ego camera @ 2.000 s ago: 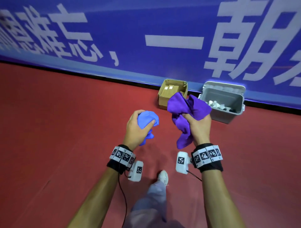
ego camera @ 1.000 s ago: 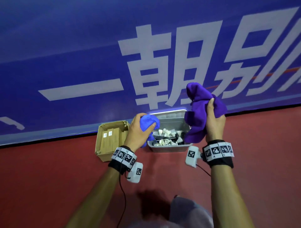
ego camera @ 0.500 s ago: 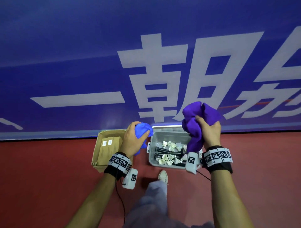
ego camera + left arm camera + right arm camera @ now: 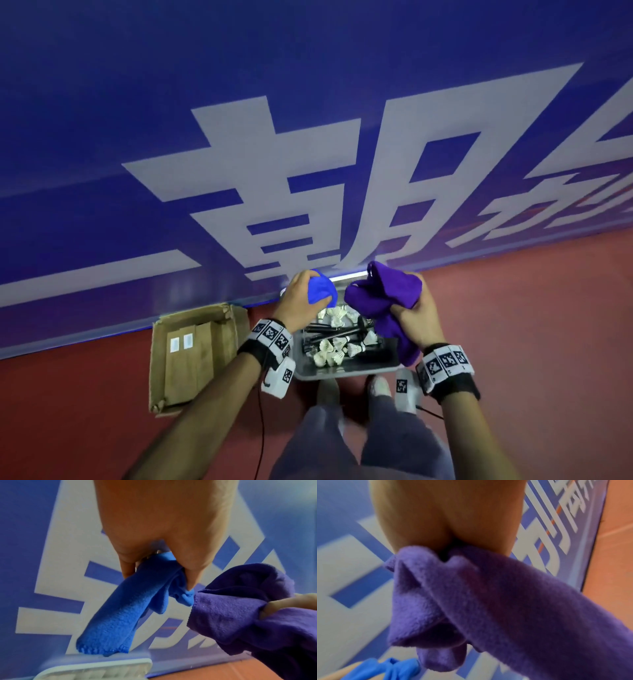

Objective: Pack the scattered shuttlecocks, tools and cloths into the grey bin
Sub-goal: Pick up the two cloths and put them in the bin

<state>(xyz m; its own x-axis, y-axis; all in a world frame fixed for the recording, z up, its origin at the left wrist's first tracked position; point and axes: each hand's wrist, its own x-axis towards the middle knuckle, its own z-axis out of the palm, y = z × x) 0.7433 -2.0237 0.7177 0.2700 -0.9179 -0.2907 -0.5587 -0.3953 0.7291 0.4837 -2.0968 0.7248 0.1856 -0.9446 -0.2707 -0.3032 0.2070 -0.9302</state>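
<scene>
**Two Cloths Poised Over the Bin**

Above the grey bin (image 4: pixel 346 373), set on the red floor (image 4: pixel 548 325) against the blue banner wall (image 4: pixel 239 102): left hand (image 4: pixel 299 301) clenched round a bunched blue cloth (image 4: pixel 320 289), right hand (image 4: pixel 419 317) grasping a larger purple cloth (image 4: pixel 383 291). Both bundles side by side, nearly touching, directly over the open bin, so the way in lies straight down from either grip. Blue cloth hanging from thumb and fingers in the left wrist view, long axis pointing down and slightly left toward the bin's far rim. Purple cloth trailing a tail down the bin's right side, near or across the rim, so likely needing a slight shift leftward before letting go. Inside the bin already: white shuttlecocks (image 4: pixel 329 353) and dark tools (image 4: pixel 339 332). Open cardboard box (image 4: pixel 191 353) just left of the bin. Neither hand clearly nearer; both seemingly ready to drop.
</scene>
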